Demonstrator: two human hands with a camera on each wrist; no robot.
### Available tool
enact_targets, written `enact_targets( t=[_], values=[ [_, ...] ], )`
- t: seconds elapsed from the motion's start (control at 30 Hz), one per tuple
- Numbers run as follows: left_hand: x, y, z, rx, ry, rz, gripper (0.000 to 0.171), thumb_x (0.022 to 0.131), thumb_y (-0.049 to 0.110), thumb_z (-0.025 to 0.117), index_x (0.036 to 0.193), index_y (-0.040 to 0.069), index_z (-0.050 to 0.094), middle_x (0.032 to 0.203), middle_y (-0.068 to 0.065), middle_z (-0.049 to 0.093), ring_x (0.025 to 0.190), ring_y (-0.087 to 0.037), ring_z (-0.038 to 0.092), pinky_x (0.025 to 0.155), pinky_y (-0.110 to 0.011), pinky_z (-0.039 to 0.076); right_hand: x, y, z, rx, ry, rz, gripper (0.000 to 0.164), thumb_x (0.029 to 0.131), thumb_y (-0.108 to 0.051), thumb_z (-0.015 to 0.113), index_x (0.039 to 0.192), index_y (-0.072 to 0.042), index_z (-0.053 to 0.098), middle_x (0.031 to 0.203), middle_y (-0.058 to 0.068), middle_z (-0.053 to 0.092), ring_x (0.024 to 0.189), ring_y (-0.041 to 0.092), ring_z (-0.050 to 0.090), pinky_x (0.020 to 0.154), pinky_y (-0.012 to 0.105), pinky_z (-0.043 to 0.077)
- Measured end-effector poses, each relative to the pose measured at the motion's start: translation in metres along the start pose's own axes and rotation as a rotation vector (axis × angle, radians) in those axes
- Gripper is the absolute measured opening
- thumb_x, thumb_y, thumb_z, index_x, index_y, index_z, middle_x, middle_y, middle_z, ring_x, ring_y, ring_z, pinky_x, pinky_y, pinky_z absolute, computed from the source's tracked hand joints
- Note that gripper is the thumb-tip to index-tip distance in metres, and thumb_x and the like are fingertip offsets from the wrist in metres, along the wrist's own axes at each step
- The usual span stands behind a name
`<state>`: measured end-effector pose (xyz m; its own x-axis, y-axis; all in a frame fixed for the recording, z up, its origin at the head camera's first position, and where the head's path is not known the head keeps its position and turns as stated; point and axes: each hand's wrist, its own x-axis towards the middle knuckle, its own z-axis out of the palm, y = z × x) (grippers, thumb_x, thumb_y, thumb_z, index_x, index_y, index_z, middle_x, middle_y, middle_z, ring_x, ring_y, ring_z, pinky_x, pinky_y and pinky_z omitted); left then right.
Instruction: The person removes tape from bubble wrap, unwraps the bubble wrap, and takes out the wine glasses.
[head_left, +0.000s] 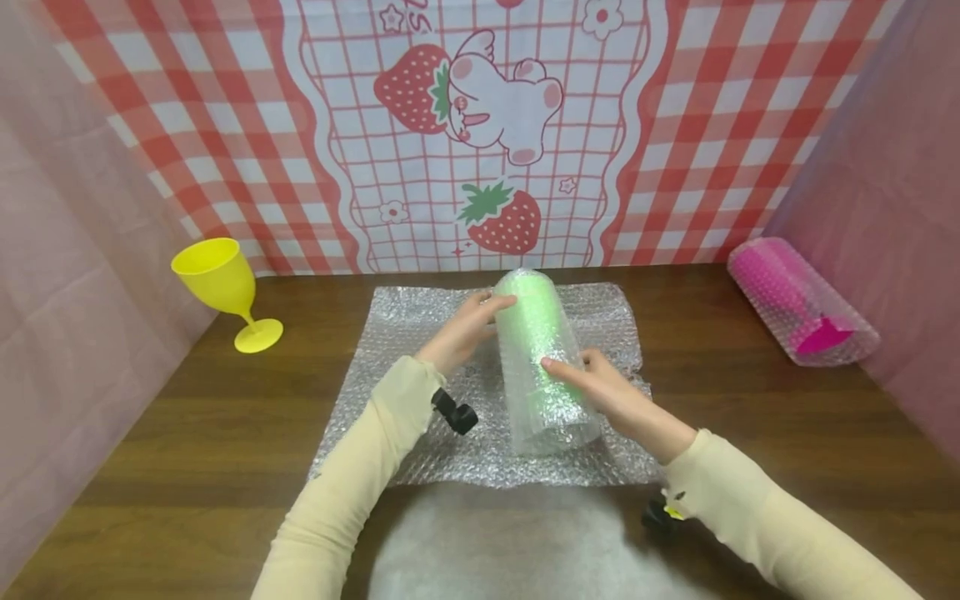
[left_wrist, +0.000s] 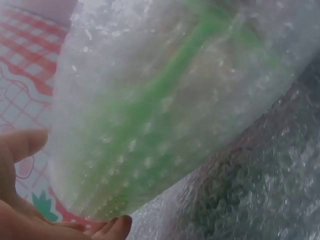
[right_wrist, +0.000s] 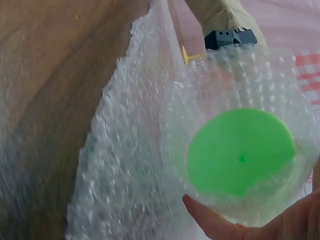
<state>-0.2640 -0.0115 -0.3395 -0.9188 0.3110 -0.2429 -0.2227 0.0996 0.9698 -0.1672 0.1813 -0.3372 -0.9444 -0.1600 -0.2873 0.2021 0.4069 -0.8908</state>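
Observation:
A green goblet [left_wrist: 142,112] shows through a roll of bubble wrap [head_left: 525,375] wound around it. Its bowl lies toward the far end of the roll, and the round green base [right_wrist: 242,150] shows inside the near opening. My left hand [head_left: 468,325] holds the far end from the left, thumb on one side and fingers on the other. From the right, my right hand [head_left: 603,387] grips the near half with the thumb on top. Under the roll a bubble wrap sheet [head_left: 420,450] is spread flat on the wooden table [head_left: 187,467].
A yellow goblet [head_left: 225,283] stands at the back left. At the back right lies a pink goblet [head_left: 787,292] wrapped in bubble wrap. A red-and-white checked cloth [head_left: 705,133] with strawberries hangs behind the table, and pink cloth [head_left: 885,208] hangs along the sides.

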Motion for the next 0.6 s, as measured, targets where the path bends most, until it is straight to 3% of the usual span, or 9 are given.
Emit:
enact_targets(
  t=[0.13,0.37,0.6],
  values=[
    [-0.001,0.000,-0.001,0.081,0.007,0.013,0.093,0.078,0.050,0.063,0.145,0.014,0.011,0.148,-0.011,0.021,0.128,-0.032,0.035,0.107,-0.054,0.019,0.000,0.001,0.006,0.000,-0.008,0.011,0.074,0.084,-0.048,0.055,0.124,0.008,0.026,0.125,0.027,0.033,0.112,0.038,0.039,0.092,0.052,0.039],
    [0.003,-0.004,0.002,0.288,0.066,0.077,0.095,0.074,0.053,0.066,0.145,0.014,0.015,0.147,-0.012,0.024,0.130,-0.032,0.032,0.102,-0.054,0.030,0.000,0.003,0.015,-0.025,0.003,0.017,0.074,0.083,-0.047,0.057,0.121,0.008,0.027,0.123,0.027,0.035,0.112,0.039,0.040,0.092,0.053,0.039],
    [0.002,-0.002,0.003,0.338,0.094,0.123,0.089,0.076,0.047,0.066,0.144,0.016,0.016,0.146,-0.011,0.025,0.130,-0.030,0.031,0.102,-0.052,0.031,0.001,0.004,0.016,-0.046,0.010,0.026,0.080,0.082,-0.051,0.057,0.124,0.009,0.026,0.127,0.029,0.033,0.116,0.042,0.038,0.095,0.055,0.036]
  ],
)
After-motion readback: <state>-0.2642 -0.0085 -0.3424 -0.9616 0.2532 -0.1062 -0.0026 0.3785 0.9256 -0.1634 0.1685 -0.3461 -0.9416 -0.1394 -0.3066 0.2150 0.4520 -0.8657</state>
